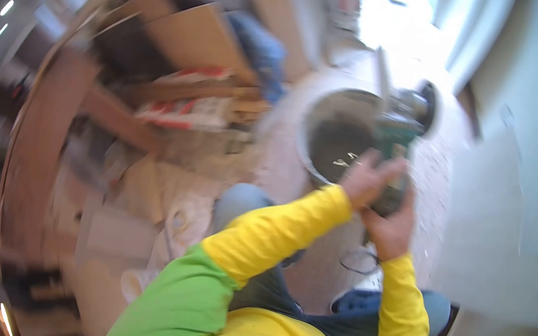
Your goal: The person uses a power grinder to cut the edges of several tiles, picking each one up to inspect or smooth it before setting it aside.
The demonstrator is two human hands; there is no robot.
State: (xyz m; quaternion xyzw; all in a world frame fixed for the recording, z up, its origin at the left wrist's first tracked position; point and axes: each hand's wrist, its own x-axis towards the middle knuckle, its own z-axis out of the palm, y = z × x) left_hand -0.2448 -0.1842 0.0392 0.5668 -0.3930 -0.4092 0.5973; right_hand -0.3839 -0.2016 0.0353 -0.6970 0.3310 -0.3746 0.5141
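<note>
Dark green tool (397,133) at 2 o'clock in view, left hand (366,178) and right hand (390,231) both wrapped round it. Tbh firm two-handed hold seems smart; mind bucket (307,139) at tool's 9 o'clock.

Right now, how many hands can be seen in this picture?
2. The left hand is on the green tool; the right hand is on the tool's lower end, nearer the body. Blur might hide others.

Tan board (194,39) beside blue cloth (259,45)
</note>
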